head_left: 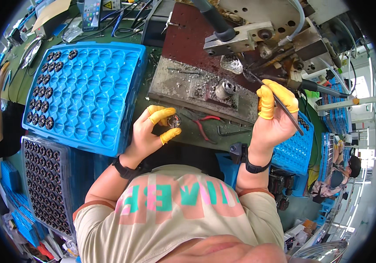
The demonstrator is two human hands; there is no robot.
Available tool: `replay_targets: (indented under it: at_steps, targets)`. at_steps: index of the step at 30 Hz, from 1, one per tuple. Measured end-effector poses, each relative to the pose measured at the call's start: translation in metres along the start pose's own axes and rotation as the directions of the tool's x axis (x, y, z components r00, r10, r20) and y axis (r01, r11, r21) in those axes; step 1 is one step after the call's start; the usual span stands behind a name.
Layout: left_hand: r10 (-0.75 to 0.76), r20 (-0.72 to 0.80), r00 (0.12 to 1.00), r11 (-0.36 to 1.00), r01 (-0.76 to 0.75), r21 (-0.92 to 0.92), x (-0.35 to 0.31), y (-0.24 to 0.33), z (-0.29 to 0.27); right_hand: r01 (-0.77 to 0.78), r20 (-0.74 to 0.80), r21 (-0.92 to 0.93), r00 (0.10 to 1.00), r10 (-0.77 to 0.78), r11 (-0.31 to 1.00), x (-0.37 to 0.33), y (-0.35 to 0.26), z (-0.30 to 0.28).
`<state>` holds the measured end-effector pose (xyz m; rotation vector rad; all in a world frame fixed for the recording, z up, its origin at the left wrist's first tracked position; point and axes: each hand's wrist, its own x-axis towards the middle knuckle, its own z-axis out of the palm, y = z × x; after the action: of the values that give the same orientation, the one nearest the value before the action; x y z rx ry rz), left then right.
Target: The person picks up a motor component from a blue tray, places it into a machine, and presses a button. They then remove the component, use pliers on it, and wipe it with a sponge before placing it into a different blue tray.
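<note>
"Where's the small round part (174,121)?"
"Pinched in the left hand (144,133), right of the edge of the blue tray (109,105); pliers (200,129) narrow the room rightward."
"Right hand (270,125)?"
"Clamped on a slim dark tool (291,118), by the right edge of the metal plate (170,85)."

Blue tray (104,87), yellow finger cots (161,115), red-handled pliers (201,130), green bench (17,90); round part (174,121) perhaps black and copper.
</note>
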<state>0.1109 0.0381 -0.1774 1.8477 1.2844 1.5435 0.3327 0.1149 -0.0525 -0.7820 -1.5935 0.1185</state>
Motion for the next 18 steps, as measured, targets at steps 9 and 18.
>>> replay_targets:
  at_steps: [9,18]
  targets:
    - [-0.035,-0.014,0.999,0.999,0.035,-0.020,-0.003,-0.001,0.002,0.175,0.051,-0.223,0.985,-0.168,0.959,0.006,-0.005,0.010]
    - [-0.029,-0.012,1.000,0.999,0.028,-0.039,-0.004,-0.003,0.000,0.144,0.045,-0.290,0.990,-0.137,0.946,0.003,-0.008,0.014]
